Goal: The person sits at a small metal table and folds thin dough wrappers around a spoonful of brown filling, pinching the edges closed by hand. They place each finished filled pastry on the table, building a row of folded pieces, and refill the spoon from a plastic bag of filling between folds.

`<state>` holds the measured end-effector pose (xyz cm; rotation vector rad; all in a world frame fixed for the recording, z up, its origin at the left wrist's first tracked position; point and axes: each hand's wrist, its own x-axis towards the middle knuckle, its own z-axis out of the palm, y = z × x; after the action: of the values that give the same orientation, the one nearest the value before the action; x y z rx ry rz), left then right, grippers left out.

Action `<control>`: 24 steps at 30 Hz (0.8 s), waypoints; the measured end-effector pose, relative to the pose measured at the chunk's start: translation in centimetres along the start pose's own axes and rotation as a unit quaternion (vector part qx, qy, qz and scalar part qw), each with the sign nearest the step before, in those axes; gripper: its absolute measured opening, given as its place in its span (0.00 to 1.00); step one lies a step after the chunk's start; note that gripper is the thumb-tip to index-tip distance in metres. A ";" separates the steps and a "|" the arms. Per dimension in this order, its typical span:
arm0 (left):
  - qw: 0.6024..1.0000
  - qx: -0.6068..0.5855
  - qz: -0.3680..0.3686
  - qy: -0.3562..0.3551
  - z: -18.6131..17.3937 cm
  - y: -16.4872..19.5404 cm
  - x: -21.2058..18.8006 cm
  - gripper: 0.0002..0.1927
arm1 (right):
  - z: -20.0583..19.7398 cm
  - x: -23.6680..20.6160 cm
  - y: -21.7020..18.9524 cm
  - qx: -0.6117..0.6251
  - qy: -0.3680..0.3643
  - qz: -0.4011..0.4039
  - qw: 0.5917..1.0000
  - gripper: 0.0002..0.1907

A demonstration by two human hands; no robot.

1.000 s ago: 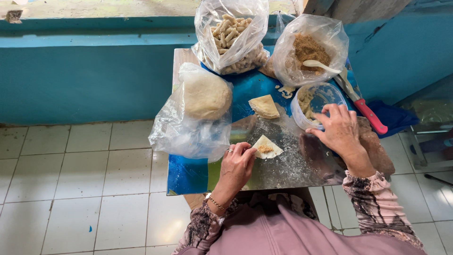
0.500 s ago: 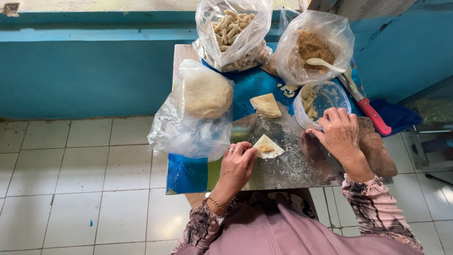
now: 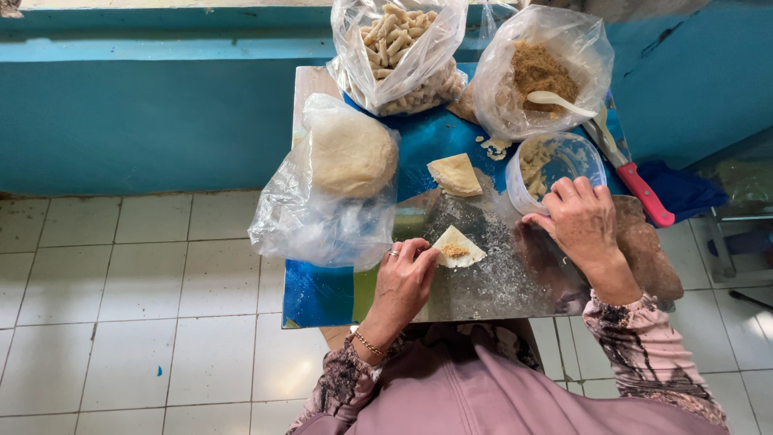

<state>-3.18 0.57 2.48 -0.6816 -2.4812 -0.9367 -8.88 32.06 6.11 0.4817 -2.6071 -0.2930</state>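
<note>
Left hand (image 3: 407,278): fingers curled, pinching edge of filled dough triangle (image 3: 456,246) on floured bench (image 3: 491,282) | Right hand (image 3: 581,219): loosely open, fingertips resting on clear plastic bowl (image 3: 555,165) rim.

right hand (image 3: 584,221) hiding bowl (image 3: 564,157) rim
</note>
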 end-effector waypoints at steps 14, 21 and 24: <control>1.000 0.018 0.017 -0.001 0.4 0.1 -0.1 0.10 | 0.4 0.7 -8.4 0.361 -0.018 -0.062 0.930 0.22; 0.999 0.031 0.021 0.000 0.5 -0.3 -0.2 0.10 | 1.1 -0.2 -8.4 0.167 0.005 -0.143 0.975 0.27; 0.999 0.033 0.011 0.011 0.7 -0.2 -0.3 0.10 | 1.0 0.3 -7.2 0.131 -0.002 -0.124 0.984 0.27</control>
<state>-3.20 0.83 1.67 -0.6722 -2.4679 -0.8452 -7.59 25.50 3.30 0.9003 -2.6021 -0.0277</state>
